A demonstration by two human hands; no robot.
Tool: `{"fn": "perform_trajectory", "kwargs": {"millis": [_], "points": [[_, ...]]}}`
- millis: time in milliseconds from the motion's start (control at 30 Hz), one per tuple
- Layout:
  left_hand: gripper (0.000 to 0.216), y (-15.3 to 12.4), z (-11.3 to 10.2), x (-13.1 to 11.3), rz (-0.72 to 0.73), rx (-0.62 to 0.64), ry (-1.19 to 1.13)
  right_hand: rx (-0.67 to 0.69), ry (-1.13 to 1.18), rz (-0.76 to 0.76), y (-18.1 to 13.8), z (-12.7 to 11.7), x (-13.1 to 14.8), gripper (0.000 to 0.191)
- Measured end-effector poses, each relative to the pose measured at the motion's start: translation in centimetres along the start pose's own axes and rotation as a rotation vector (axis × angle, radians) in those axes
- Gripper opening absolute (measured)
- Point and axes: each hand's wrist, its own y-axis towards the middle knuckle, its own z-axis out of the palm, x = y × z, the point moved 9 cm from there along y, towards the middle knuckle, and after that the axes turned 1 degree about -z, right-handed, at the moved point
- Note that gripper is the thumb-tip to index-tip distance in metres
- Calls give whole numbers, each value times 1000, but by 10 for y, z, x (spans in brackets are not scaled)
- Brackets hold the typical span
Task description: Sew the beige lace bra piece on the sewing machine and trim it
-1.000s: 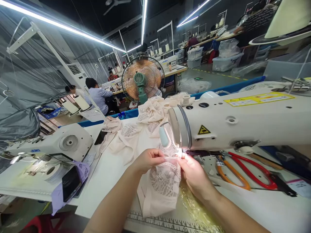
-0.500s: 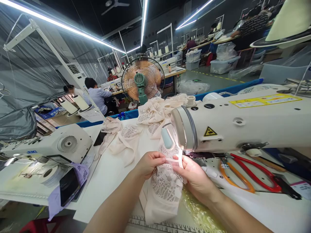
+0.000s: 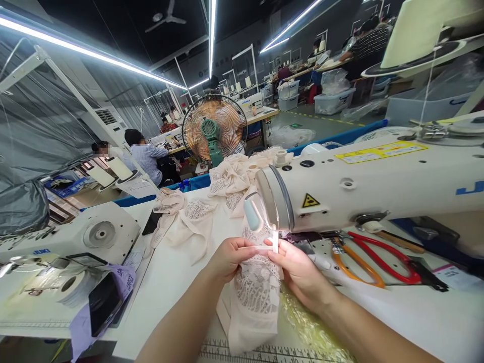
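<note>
— Just under the lamp end of the white industrial sewing machine (image 3: 359, 191), what have the hands got?

— A narrow pale elastic strip (image 3: 262, 247), pinched at both ends. The left hand (image 3: 227, 258) nips it between thumb and forefinger. The right hand (image 3: 298, 272) does likewise, fingers closed small, with a short end of the strip standing up above its fingertips.

— Which way does the strip run?

— Its long axis lies across, left to right, drawn between the two hands and roughly level. It sits at the top edge of the beige lace garment (image 3: 251, 297), which drops from the fingers onto the white table (image 3: 170, 287).

— And against the machine?

— The strip is just in front of and below the machine's head, near it but not touching as far as I can tell. The right hand is the nearer to the needle side. The needle itself is hidden.

— Anything close by?

— Two pairs: red-handled scissors (image 3: 381, 254) and orange-handled scissors (image 3: 355, 264) lie to the right of the right hand, under the machine's arm.
</note>
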Motion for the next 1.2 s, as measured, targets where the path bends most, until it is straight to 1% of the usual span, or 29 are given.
{"fn": "perform_trajectory", "kwargs": {"millis": [67,233,367,467,567,767,933,1200], "points": [[37,0,2,1,-12,18,-7,3,41,12,-1,1,-1,53],[36,1,3,5,-28,38,-10,70,63,-15,-1,5,0,42],[31,2,2,8,-29,38,17,83,50,-33,-1,5,0,42],[31,2,2,9,-21,33,-2,65,50,-44,-2,5,3,41],[33,2,3,7,-6,25,-24,49,46,-21,-4,7,5,43],[29,2,0,2,41,-35,-32,44,26,-14,-5,8,7,41],[30,1,0,0,47,-54,-45,12,24,-5,-3,2,4,40],[27,-1,-1,-6,106,-53,-52,0,67,6,1,-1,-1,25]]}}
